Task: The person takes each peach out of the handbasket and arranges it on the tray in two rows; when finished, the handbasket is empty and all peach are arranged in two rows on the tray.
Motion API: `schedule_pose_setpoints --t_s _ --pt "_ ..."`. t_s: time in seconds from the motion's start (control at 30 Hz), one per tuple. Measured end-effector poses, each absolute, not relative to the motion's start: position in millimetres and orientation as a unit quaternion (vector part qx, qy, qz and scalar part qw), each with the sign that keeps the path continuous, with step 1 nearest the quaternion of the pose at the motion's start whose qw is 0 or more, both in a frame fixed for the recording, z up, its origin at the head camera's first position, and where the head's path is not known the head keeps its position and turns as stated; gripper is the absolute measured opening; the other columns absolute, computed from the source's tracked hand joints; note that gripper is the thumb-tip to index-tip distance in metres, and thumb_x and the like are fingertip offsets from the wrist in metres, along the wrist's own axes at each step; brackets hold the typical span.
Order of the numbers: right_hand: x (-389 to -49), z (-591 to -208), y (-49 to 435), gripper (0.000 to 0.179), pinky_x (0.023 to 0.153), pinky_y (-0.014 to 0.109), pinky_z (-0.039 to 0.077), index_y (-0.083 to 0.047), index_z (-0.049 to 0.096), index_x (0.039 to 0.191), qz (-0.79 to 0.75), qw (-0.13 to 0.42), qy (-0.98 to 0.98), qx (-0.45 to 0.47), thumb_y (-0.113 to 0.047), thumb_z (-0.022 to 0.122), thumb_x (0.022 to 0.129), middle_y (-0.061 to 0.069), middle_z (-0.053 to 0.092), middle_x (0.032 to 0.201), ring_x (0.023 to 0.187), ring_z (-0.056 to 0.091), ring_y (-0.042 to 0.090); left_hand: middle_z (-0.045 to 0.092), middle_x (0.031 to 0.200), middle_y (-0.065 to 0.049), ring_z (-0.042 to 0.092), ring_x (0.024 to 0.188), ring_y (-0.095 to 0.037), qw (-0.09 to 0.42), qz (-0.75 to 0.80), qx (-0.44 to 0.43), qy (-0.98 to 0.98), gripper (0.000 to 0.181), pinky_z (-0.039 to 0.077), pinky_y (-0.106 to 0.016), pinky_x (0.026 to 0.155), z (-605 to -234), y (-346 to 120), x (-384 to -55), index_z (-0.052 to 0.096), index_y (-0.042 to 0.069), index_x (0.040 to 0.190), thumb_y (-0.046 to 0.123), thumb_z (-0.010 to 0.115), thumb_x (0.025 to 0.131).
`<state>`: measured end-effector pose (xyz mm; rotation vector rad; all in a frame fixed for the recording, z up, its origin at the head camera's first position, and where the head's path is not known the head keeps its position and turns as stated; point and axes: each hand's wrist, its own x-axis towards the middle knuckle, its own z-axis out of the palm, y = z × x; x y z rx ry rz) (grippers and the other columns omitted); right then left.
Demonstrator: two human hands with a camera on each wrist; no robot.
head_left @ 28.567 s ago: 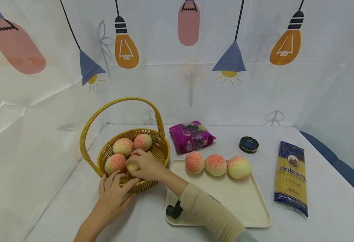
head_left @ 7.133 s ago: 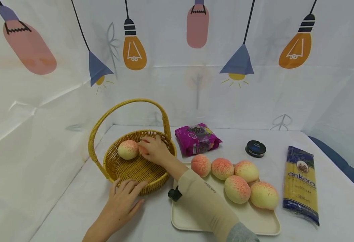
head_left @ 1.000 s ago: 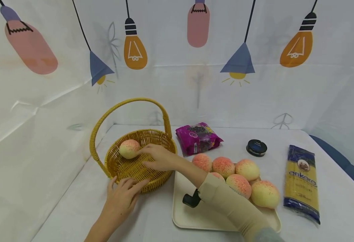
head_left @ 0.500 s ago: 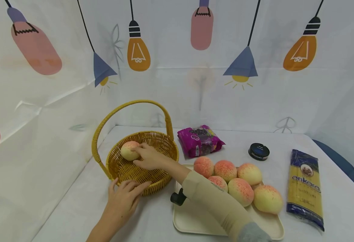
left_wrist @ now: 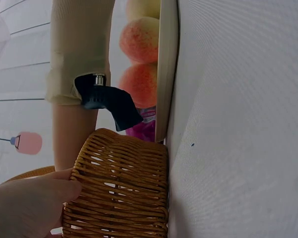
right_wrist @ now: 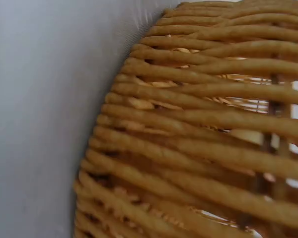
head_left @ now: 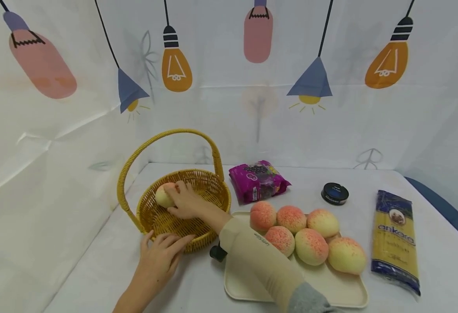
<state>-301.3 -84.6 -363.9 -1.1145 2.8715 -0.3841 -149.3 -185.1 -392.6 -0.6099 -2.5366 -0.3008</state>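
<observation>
In the head view, a yellow wicker basket [head_left: 184,221] with a tall handle stands at the left of the table. One peach [head_left: 164,196], pale yellow with pink speckles, sits at its left inside. My right hand [head_left: 186,202] reaches into the basket and grips this peach, its fingers partly covering it. At the near rim, my left hand [head_left: 158,256] holds the basket, fingers over the edge and thumb outside. The left wrist view shows that hand [left_wrist: 32,203] at the woven wall [left_wrist: 119,188]. Only basket weave [right_wrist: 198,119] fills the right wrist view; the right hand is hidden there.
A cream tray [head_left: 248,289] right of the basket bears several peaches [head_left: 311,247]. Behind it lie a purple packet [head_left: 258,181] and a black round tin [head_left: 335,193]. An "ankara" pasta packet [head_left: 395,239] lies at the far right. The right forearm crosses the tray.
Peaches have passed from basket to tray since the oldest frame, leaving one in the basket. Within the last second, my right hand has closed round that peach; my left hand stays at the rim.
</observation>
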Motion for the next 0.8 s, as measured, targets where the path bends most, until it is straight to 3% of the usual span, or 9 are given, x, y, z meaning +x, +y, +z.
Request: schedule_pose_setpoints --t_s 0.1,0.27,0.53,0.8 --pt "-305.5 -369.7 -83.3 0.065 0.092 0.037 0.040 -0.026 0.015 0.147 -0.149 0.030 0.923 -0.355 -0.038 0.048 0.093 0.010 0.012 0.146 0.130 0.023 0.027 0.063 0.089 0.009 0.055 0.091 -0.017 0.255 -0.109 -0.228 -0.933 0.046 0.025 -0.061 0.091 -393.2 -184.8 -150.0 0.065 0.030 0.113 0.009 0.075 0.073" --pt "-311.0 -375.4 -82.0 0.055 0.103 0.043 0.029 -0.029 0.022 0.145 -0.193 0.036 0.905 -0.377 -0.035 0.046 0.095 0.009 0.002 0.151 0.137 0.008 0.027 0.063 0.089 0.010 0.055 0.090 -0.016 0.263 -0.107 -0.233 -0.930 0.045 0.026 -0.061 0.090 -393.1 -185.4 -150.4 0.065 0.030 0.113 0.009 0.074 0.074" --pt "-309.6 -373.9 -86.5 0.040 0.108 0.040 0.019 -0.020 0.041 0.134 -0.184 0.008 0.861 -0.474 -0.024 0.050 0.095 0.008 0.027 0.144 0.133 0.024 0.022 0.062 0.087 0.011 0.054 0.090 -0.016 0.264 -0.113 -0.234 -0.929 0.041 0.025 -0.061 0.090 -393.7 -186.1 -150.1 0.066 0.028 0.112 0.010 0.073 0.076" --pt "-308.7 -373.2 -86.8 0.038 0.095 0.028 0.033 -0.018 0.048 0.129 -0.195 -0.043 0.858 -0.473 -0.025 0.055 0.092 0.005 0.038 0.126 0.112 0.039 0.016 0.061 0.087 0.012 0.054 0.090 -0.016 0.262 -0.109 -0.239 -0.929 0.037 0.025 -0.061 0.090 -397.4 -187.5 -152.7 0.065 0.028 0.113 0.015 0.069 0.079"
